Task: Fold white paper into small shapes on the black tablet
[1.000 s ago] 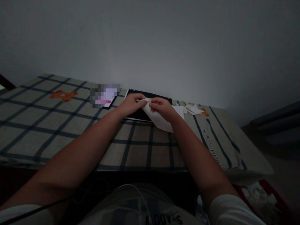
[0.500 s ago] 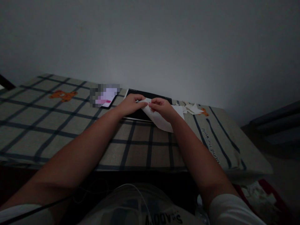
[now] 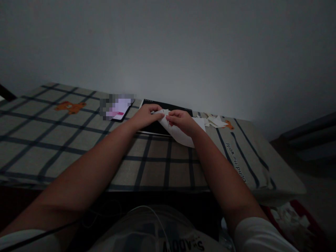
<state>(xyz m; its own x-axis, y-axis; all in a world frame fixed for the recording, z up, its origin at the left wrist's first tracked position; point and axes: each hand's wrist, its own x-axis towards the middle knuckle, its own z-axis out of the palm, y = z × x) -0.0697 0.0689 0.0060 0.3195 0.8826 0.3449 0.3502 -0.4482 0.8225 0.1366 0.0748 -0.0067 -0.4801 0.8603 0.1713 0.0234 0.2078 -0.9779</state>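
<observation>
Both my hands pinch a white sheet of paper (image 3: 181,135) over a flat black board with a pale edge (image 3: 154,128). My left hand (image 3: 147,115) grips the paper's upper left end between thumb and fingers. Close beside it, my right hand (image 3: 181,120) has thumb and fingertips closed on the same end. The sheet curves down under my right hand, and its lower edge hangs past the board's near edge. Any small thing between the right fingertips is too small to make out. White paper scraps (image 3: 215,121) lie just right of my right hand.
A phone (image 3: 121,108) with a lit, partly blurred screen lies left of the board. A checked cloth with bear prints covers the table (image 3: 154,175), which stands against a grey wall (image 3: 168,52). Down at the right is a red container (image 3: 312,224) with crumpled white paper.
Hardly anything differs. My right fingertips have shifted very slightly at the paper's end, and both hands keep their grip.
</observation>
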